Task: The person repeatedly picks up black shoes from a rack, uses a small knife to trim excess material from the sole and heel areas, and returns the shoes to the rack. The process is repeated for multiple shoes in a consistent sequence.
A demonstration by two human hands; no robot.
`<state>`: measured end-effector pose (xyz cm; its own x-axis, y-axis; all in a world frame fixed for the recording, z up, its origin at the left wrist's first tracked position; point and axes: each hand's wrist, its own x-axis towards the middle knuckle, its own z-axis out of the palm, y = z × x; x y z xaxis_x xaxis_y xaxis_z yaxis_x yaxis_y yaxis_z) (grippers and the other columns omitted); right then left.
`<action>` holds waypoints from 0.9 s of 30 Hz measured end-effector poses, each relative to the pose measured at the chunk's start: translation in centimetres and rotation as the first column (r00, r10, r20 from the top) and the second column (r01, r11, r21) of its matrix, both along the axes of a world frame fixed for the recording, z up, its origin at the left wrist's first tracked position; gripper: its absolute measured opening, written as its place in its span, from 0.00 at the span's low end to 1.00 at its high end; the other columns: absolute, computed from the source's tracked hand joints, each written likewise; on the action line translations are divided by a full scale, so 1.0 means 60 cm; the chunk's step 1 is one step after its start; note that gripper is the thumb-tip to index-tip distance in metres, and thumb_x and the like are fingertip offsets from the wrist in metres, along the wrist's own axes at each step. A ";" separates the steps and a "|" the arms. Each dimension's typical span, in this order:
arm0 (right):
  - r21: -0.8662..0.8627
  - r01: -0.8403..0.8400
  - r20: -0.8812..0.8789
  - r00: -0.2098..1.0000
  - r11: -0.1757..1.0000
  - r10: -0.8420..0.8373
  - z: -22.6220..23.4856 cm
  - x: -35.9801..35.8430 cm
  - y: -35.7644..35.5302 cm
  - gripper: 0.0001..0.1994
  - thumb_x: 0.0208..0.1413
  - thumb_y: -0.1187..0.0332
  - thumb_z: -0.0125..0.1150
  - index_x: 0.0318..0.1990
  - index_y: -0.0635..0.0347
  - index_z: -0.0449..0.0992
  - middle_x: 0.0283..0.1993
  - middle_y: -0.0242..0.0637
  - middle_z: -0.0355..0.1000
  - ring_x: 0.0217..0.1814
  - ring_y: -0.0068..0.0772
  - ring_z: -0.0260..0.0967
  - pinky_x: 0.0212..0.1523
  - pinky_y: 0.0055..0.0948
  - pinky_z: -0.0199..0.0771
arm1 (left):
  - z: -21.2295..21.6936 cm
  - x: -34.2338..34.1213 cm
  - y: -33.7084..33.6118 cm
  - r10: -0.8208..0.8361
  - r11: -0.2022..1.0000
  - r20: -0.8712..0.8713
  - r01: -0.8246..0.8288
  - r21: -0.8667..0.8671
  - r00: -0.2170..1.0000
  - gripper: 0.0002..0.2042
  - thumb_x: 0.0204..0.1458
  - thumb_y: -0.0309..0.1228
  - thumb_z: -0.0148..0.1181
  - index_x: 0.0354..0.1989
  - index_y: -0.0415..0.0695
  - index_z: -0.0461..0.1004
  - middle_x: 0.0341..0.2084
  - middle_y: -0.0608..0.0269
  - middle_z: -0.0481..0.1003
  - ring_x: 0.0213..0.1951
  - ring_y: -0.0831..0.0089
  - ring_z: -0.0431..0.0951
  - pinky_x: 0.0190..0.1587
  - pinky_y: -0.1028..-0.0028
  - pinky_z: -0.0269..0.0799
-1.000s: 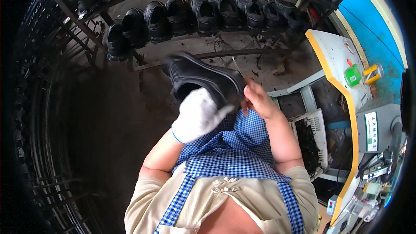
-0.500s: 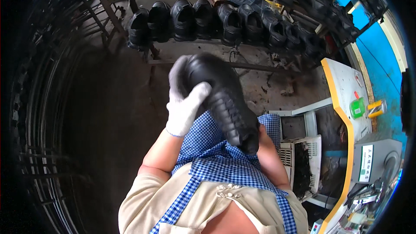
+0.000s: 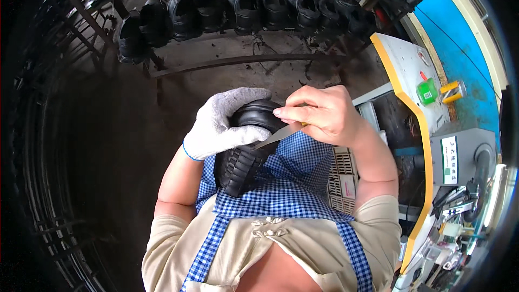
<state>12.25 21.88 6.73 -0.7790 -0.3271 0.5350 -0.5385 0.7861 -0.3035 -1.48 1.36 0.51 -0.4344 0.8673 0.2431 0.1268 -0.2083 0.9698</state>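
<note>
The black shoe rests against the checked apron, sole turned outward, so its edge is open to the blade. The gloved left hand grips its upper end firmly. The bare right hand pinches a small knife, its tip touching the shoe. More black shoes stand on a rack behind.
</note>
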 end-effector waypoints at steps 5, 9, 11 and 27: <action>0.358 -0.039 0.031 0.999 0.933 0.029 0.042 0.013 -0.001 0.06 0.46 0.71 0.65 0.34 0.57 0.80 0.32 0.29 0.72 0.25 0.25 0.73 0.21 0.25 0.74 | -0.004 -0.003 0.021 -0.113 0.993 -0.244 0.114 -0.011 0.963 0.35 0.41 0.49 0.74 0.52 0.34 0.75 0.42 0.49 0.80 0.45 0.60 0.82 0.51 0.65 0.75; 0.558 -0.108 0.151 0.988 0.823 0.027 0.068 0.023 -0.016 0.04 0.44 0.71 0.61 0.28 0.59 0.75 0.30 0.32 0.68 0.25 0.27 0.73 0.21 0.28 0.75 | -0.005 0.007 0.041 -0.132 0.991 -0.347 0.123 -0.049 0.929 0.32 0.38 0.48 0.75 0.48 0.36 0.77 0.38 0.51 0.80 0.41 0.56 0.82 0.48 0.65 0.75; 0.581 -0.170 0.275 0.961 0.796 0.005 0.078 0.022 -0.023 0.04 0.45 0.70 0.59 0.25 0.59 0.72 0.29 0.35 0.67 0.26 0.30 0.75 0.22 0.29 0.76 | -0.014 0.014 0.047 -0.149 0.989 -0.350 0.140 -0.051 0.925 0.30 0.36 0.47 0.75 0.44 0.37 0.78 0.35 0.51 0.79 0.38 0.54 0.81 0.45 0.64 0.76; -0.450 0.095 0.422 0.899 0.888 0.118 -0.037 0.011 0.056 0.09 0.39 0.81 0.62 0.30 0.60 0.73 0.28 0.30 0.70 0.26 0.21 0.70 0.26 0.23 0.67 | -0.006 0.004 0.036 -0.166 0.985 -0.193 0.156 -0.068 0.967 0.33 0.37 0.46 0.79 0.48 0.35 0.78 0.38 0.52 0.81 0.41 0.63 0.82 0.48 0.68 0.76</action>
<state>12.94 25.27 4.49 -0.9602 -0.1443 0.2392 -0.2794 0.4994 -0.8201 -1.27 3.52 0.17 -0.2362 0.9355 0.2629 0.2851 -0.1919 0.9391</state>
